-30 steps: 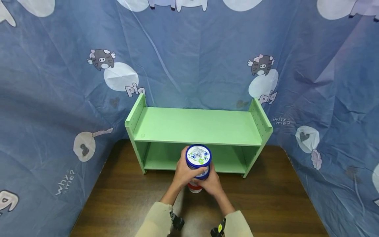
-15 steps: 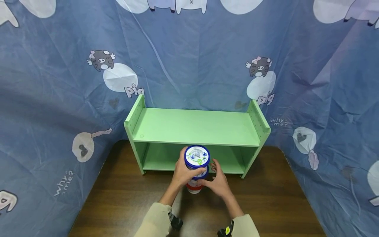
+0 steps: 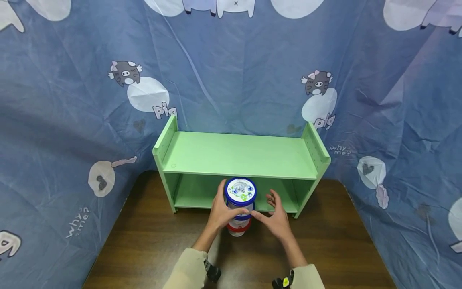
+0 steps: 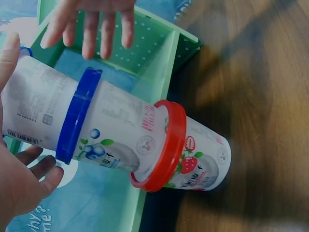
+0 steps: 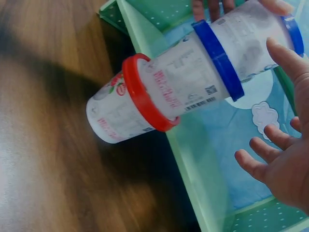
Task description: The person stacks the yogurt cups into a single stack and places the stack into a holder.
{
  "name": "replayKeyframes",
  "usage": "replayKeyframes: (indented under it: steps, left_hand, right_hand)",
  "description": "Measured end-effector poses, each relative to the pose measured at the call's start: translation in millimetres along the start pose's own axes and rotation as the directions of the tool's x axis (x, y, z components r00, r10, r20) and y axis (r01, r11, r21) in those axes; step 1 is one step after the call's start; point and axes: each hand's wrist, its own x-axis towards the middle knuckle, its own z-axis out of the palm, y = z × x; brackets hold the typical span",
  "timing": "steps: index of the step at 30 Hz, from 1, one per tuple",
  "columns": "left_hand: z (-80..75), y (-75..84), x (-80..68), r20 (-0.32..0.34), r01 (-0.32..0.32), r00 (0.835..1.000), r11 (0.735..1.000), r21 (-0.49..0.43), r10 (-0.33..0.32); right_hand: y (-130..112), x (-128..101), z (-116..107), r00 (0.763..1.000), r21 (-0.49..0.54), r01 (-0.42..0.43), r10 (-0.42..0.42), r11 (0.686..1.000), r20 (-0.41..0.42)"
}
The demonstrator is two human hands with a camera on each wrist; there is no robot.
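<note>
- The left hand grasps the cups, thumb and fingers curled round the upper ones.
- The cups are a nested stack, standing on the worktop just before the green shelf.
- The right hand is released, its fingers spread, just right of the stack; whether the thumb touches it is unclear.

Cup stack fronts shelf lower opening; sides passable.
</note>
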Motion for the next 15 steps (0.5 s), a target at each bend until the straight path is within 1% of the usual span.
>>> replayKeyframes:
  steps: [6,11,15]
  left_hand:
    - [-0.7,-9.9,-3.3,0.015,-0.029,0.999,0.999,-0.013,0.029]
    - [-0.4,-19.6,-6.2,0.014,-0.054,0.998,0.998,-0.016,0.055]
    - [0.1,-26.5,-9.3,0.008,-0.047,0.999,0.999,-0.02,0.047]
  right_hand:
    - [-3.0,0.7,-11.3,0.999,0.026,0.016,-0.015,1.0,-0.047]
    - [-6.3,0.4,-21.4,0.996,0.038,0.028,-0.024,0.999,-0.088]
    - [-9.0,-0.5,-29.3,0.994,0.026,0.012,-0.009,1.0,-0.11]
